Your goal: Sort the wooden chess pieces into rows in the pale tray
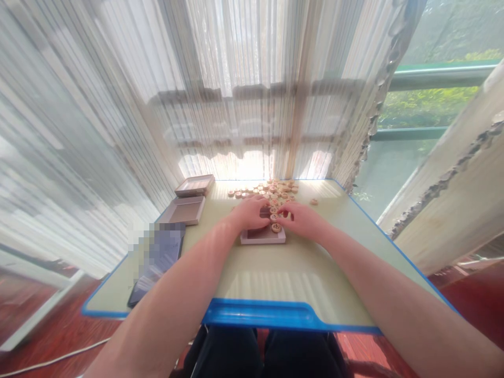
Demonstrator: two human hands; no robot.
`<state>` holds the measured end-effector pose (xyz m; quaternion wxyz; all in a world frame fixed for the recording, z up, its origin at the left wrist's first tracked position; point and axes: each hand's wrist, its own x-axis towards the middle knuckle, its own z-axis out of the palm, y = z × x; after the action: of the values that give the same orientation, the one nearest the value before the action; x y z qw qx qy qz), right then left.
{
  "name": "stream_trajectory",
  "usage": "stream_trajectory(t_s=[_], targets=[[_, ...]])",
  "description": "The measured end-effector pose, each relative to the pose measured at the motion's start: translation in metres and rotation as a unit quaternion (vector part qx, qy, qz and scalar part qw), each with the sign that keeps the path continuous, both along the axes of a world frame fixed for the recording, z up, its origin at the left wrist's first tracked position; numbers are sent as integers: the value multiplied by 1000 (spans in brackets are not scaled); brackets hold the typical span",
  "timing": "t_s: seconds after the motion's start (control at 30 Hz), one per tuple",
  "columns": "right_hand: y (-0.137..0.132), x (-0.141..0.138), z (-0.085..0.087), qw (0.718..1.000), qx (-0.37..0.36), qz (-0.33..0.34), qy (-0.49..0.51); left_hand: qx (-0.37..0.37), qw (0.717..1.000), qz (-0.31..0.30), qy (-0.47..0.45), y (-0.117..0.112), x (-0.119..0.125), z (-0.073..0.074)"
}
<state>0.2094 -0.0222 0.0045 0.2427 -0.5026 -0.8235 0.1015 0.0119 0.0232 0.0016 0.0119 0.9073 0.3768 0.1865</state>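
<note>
A shallow, light-coloured box stands on the table before me. Along its right side runs a row of round wooden Chinese chess pieces with dark characters. My left hand reaches over the box from the left, thumb and fingers apart, its thumb tip close to the row. On the other side, my right hand has its fingers curled, with the thumb and index fingertips at a Chinese chess piece in the row. Part of the box is hidden under my left hand.
Many loose pieces lie at the table's far edge, and one sits apart to the right. Two shallow open boxes and a dark tablet are on the left. A blue rim borders the table.
</note>
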Motion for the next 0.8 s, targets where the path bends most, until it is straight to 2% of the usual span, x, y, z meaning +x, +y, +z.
stream_trajectory(t_s=[0.2, 0.8], targets=[[1, 2, -1, 1000, -2, 0, -4, 18, 1000, 1, -3, 0, 0, -1], [0, -3, -2, 998, 15, -24, -52, -4, 1000, 16, 1, -1, 1, 0]])
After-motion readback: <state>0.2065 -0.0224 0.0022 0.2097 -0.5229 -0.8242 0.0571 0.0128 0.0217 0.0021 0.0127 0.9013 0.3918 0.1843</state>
